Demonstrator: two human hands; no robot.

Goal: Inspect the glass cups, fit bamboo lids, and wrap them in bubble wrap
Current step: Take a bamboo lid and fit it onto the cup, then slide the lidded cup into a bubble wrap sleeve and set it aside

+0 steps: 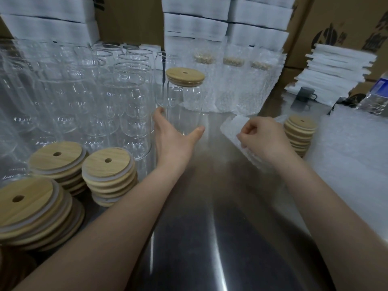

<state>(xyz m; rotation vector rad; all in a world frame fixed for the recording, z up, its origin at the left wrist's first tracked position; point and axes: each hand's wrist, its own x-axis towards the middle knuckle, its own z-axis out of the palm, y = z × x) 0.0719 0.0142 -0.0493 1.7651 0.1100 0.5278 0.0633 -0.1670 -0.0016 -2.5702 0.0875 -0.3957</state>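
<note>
Left hand (176, 135) grips the base of the lidded glass cup (184, 101); right hand (262, 137), just right of the cup, pinches a bubble wrap sheet (233, 127). Glass looks slick and brittle, so hold its body, not the lid (185, 77). Wrapped cups (231, 87) stand behind it.

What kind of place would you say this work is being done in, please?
Most likely a warehouse packing station: rows of bare glass cups, stacks of bamboo lids, bubble-wrapped lidded cups, and cardboard cartons stacked behind the steel table.
</note>
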